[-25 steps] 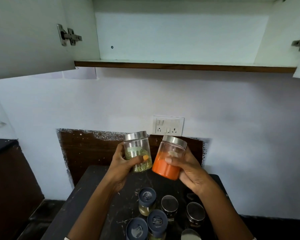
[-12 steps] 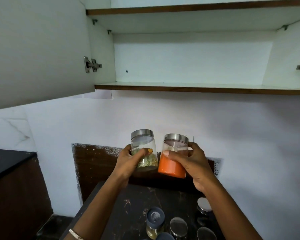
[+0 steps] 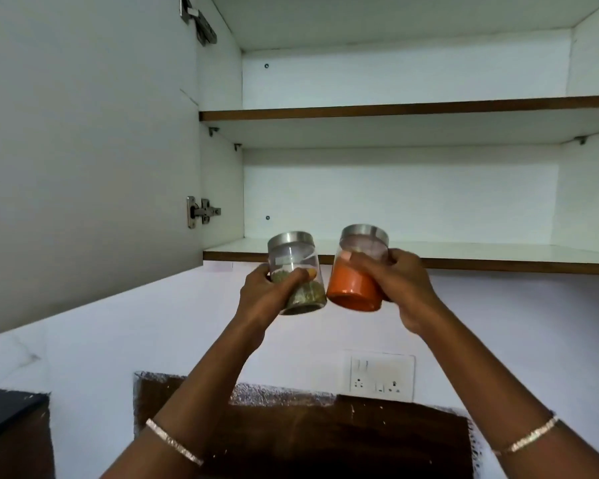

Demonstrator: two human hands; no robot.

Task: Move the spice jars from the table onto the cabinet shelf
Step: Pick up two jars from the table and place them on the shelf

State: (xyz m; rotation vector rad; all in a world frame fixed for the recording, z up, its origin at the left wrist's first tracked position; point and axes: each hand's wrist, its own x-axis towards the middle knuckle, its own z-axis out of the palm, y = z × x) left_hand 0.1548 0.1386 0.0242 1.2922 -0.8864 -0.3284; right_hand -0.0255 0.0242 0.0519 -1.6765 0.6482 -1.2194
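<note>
- L hand (image 3: 267,299) grips clear steel-lidded glass jar of green-brown spice (image 3: 296,267); R hand (image 3: 402,288) grips matching jar of orange powder (image 3: 355,274).
- Both approx. upright, side by side, in front of white brown-edged lower cabinet shelf (image 3: 464,254), left end of front edge; bases below edge, so prob. need lift up & in.

White wall (image 3: 118,323); switch-socket plate (image 3: 381,376); dark brown panel (image 3: 325,437) below; black counter (image 3: 7,406), perhaps, far left.

Orange jar (image 3: 355,288), green-flecked jar (image 3: 300,292)

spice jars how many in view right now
2: green herb jar in the left hand, orange powder jar in the right hand. Others may be out of frame.
</note>
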